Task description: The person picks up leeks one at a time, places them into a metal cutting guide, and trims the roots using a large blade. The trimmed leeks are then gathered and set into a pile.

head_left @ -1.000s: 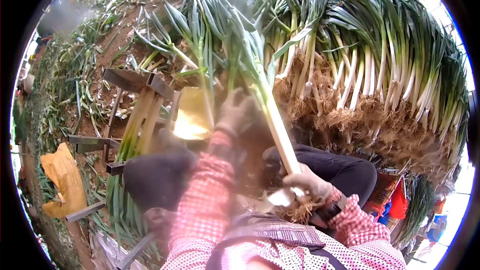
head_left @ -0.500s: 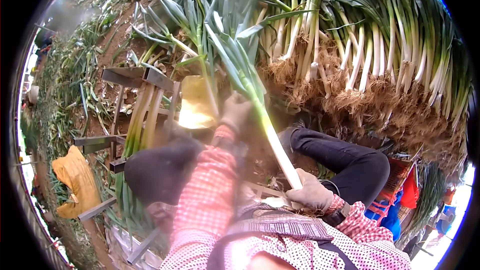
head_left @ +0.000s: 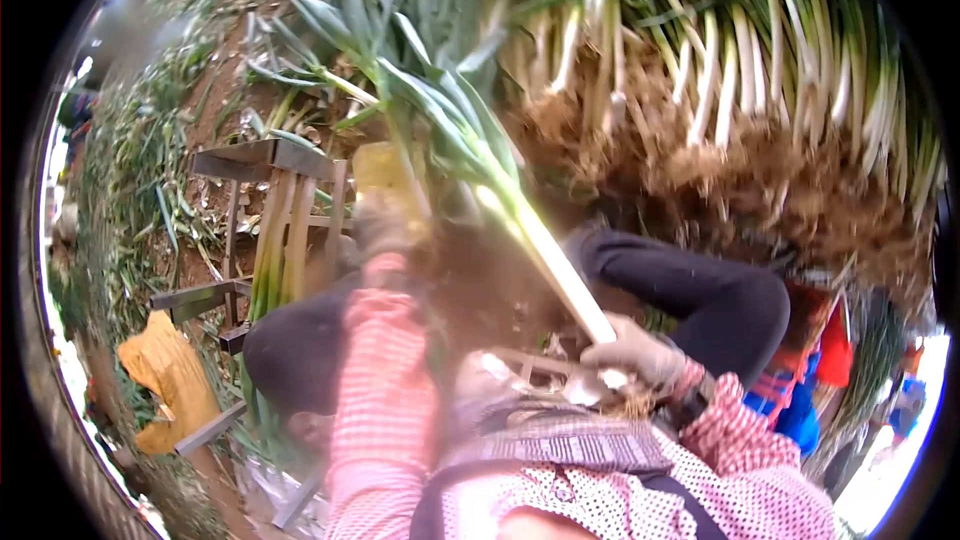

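Note:
My right hand [head_left: 640,352], in a pale glove, is closed around the white root end of a leek [head_left: 545,245]. The leek slants up and left, its green leaves spread toward the top of the view. Frayed roots [head_left: 635,402] hang just below that hand. My left hand [head_left: 380,225], also gloved, is smeared by motion in front of a yellow flat piece [head_left: 385,168], apart from the leek's stem. Its fingers cannot be made out. Left of it, several leek stalks [head_left: 285,235] lie in a metal frame [head_left: 235,162].
Many leeks with earthy roots [head_left: 740,70] are piled along the top right. An orange-yellow cloth or bag [head_left: 165,375] lies at the left. Leaf scraps [head_left: 120,200] litter the ground. My bent leg [head_left: 700,285] is at the right, beside a crate with red and blue items [head_left: 800,410].
My left hand has moved left and slightly down, away from the leek's stem. My right hand keeps its hold on the root end and has shifted slightly right and up.

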### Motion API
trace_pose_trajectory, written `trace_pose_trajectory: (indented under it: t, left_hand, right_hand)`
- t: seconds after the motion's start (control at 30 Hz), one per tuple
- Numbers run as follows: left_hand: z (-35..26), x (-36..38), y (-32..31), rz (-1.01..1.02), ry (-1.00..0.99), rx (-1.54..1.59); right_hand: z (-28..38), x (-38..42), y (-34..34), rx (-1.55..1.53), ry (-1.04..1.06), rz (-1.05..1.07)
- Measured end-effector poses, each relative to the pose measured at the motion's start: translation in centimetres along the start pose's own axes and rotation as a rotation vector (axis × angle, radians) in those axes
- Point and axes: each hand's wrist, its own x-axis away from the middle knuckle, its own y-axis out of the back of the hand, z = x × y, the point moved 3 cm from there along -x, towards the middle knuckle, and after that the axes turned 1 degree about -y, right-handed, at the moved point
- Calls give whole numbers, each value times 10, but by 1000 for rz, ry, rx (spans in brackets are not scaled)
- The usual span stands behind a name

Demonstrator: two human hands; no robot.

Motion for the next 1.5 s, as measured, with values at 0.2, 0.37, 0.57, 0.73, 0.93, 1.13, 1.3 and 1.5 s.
trace_pose_trajectory:
  t: [0.2, 0.37, 0.57, 0.73, 0.93, 1.13, 1.3, 1.5]
  left_hand:
    - [-122, 65, 44, 894, 64, 148]
    - [-187, 159, 89, 1399, -505, -176]
    - [-144, 202, 95, 1098, -414, -156]
    - [-114, 224, 85, 1018, -349, 402]
    - [-145, 225, 138, 1153, -856, 321]
    - [-129, 181, 125, 716, -524, 230]
    - [-121, 200, 98, 801, -124, 388]
    - [-123, 216, 88, 735, -489, 65]
  right_hand:
    - [-1, -43, 14, 110, -46, 59]
    - [-13, -76, 18, 244, 89, 8]
    - [-13, -80, -1, 175, 8, -71]
    - [-24, -98, -13, -134, -31, -17]
    - [-15, -102, -12, -104, -44, 100]
    - [-30, -119, -21, -162, -6, 215]
    - [-23, -107, -33, -308, -26, 168]
    - [-23, -103, -35, -187, -154, 138]
